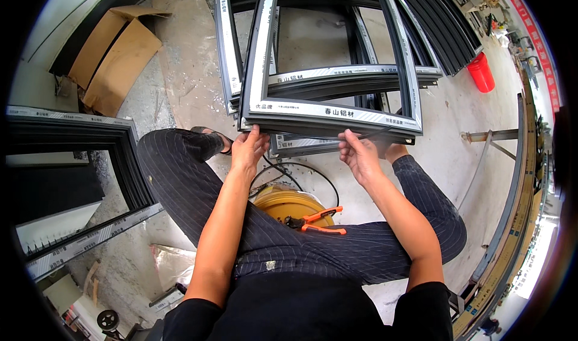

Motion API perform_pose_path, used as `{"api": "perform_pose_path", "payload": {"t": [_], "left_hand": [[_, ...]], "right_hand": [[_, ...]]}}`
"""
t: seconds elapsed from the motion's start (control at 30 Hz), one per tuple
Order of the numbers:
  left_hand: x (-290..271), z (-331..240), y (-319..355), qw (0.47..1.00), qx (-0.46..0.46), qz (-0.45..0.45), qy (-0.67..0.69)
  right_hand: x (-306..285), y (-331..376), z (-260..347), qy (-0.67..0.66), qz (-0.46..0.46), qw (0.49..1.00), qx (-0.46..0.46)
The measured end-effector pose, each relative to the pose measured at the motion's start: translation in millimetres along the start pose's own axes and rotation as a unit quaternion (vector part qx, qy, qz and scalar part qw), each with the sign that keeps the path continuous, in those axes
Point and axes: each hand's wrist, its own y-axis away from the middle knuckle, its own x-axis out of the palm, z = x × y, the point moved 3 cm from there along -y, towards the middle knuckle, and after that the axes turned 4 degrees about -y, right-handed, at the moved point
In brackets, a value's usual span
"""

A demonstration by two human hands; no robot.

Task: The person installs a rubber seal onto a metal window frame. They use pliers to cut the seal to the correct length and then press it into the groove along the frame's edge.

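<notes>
A dark aluminium window frame (pixel 337 113) with white printed protective film stands tilted in front of me. At its lower left corner, my left hand (pixel 248 151) is closed on the bottom edge, thumb up against it. My right hand (pixel 359 155) pinches a thin black rubber strip (pixel 328 183) along the frame's bottom edge, right of the middle. Below my hands the strip hangs in loose loops over a yellow bucket (pixel 278 203). Pliers (pixel 319 222) with orange handles lie across the bucket's edge, by my thigh.
More film-covered frames (pixel 226 40) lie stacked behind the held one. Other dark frames (pixel 129 160) stand at my left, near an opened cardboard box (pixel 120 64). At the right are a red bucket (pixel 481 74), a metal bracket (pixel 490 136) and long profiles (pixel 512 244).
</notes>
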Motion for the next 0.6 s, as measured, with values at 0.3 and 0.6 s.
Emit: {"api": "perform_pose_path", "payload": {"t": [0.3,0.6], "left_hand": [[-1,9,-21,0.999,0.025,-0.034,0.02],[19,15,-18,0.996,-0.047,0.07,0.018]], "right_hand": [[-25,-17,-9,-0.053,-0.068,0.996,-0.007],[-41,-27,-13,-0.043,-0.108,0.992,-0.051]]}}
